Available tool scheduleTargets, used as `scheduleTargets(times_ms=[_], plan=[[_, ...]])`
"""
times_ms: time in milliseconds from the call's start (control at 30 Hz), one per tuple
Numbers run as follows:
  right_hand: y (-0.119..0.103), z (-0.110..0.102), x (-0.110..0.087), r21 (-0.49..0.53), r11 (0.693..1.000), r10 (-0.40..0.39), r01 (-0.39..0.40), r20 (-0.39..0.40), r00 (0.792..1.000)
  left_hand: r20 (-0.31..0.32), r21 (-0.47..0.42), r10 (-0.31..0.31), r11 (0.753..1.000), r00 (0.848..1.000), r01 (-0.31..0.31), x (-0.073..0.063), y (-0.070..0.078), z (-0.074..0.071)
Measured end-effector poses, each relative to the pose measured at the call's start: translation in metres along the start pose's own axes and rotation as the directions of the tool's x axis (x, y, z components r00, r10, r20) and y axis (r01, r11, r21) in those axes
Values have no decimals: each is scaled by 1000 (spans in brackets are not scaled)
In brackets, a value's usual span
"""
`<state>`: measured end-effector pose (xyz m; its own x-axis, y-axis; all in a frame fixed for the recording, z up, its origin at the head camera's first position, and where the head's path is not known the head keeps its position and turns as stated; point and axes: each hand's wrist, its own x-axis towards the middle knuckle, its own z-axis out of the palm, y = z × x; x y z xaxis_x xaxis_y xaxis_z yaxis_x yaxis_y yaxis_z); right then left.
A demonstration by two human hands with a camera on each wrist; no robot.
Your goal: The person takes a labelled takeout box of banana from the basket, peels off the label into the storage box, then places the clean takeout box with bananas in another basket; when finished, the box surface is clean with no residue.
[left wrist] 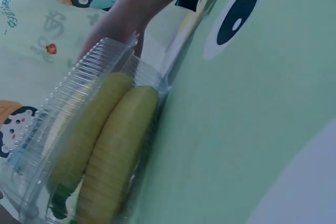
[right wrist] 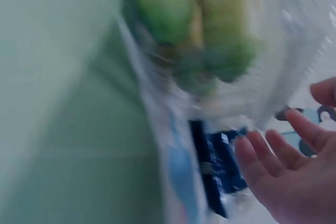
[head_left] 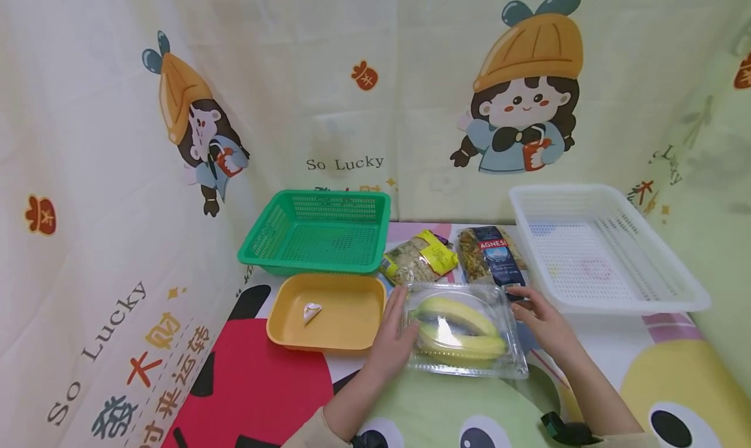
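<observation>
A clear plastic clamshell box (head_left: pixel 463 364) of yellow bananas (head_left: pixel 457 311) with green ends lies at the front middle of the table. Its lid is down over the fruit. My left hand (head_left: pixel 390 337) holds the box's left side, thumb over the lid's edge and fingers along the side wall. Beside the far right corner is my right hand (head_left: pixel 542 321), fingers spread and slightly bent. In the right wrist view, the right hand's fingertips (right wrist: pixel 244 148) stand just off the box's blurred edge, with nothing in its grasp.
Behind the box lie a yellow-labelled food bag (head_left: pixel 419 259) and an AGNESI pasta bag (head_left: pixel 493 255). A green basket (head_left: pixel 317 265) and a yellow bin (head_left: pixel 325 347) holding a small white piece (head_left: pixel 311 312) stand left. To the right is a white basket (head_left: pixel 633 304).
</observation>
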<state>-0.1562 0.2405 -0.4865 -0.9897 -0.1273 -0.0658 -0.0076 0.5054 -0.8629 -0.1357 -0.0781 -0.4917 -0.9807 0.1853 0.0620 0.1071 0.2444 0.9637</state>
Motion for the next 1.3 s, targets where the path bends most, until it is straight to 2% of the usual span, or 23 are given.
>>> scheduleTargets(times_ms=[100, 167, 233, 333, 567, 733, 833, 967, 1200, 1300], plan=[[2, 9, -2, 52, 999, 4, -2, -44, 999, -28, -5, -16, 1000, 999, 16, -1, -2, 3], [3, 14, -3, 88, 996, -26, 33, -73, 997, -41, -21, -33, 999, 999, 32, -1, -4, 3], [3, 19, -3, 91, 993, -60, 70, -108, 992, -46, -28, -42, 999, 998, 40, -1, -6, 4], [4, 26, -3, 129, 989, -61, 78, -128, 990, -41, -17, -40, 999, 998, 39, -1, -12, 5], [5, 36, -3, 180, 982, -23, 51, -159, 987, -48, 40, 10, 999, 999, -8, -2, -20, 9], [7, 42, -3, 163, 987, 25, 13, -230, 973, -62, 59, 20, 998, 998, -17, -2, -21, 11], [5, 44, -2, 135, 991, 63, -25, -282, 957, -74, 62, 5, 998, 997, -1, -3, -20, 11], [2, 47, -1, 149, 988, 79, -31, -327, 942, -87, 61, -19, 998, 996, 24, -2, -21, 11], [2, 47, -2, 189, 981, 102, -40, -330, 938, -86, 25, -44, 999, 995, 46, -1, -23, 12], [-3, 46, -4, 209, 978, 92, -20, -339, 936, -82, 7, -64, 998, 995, 65, 1, -23, 13]])
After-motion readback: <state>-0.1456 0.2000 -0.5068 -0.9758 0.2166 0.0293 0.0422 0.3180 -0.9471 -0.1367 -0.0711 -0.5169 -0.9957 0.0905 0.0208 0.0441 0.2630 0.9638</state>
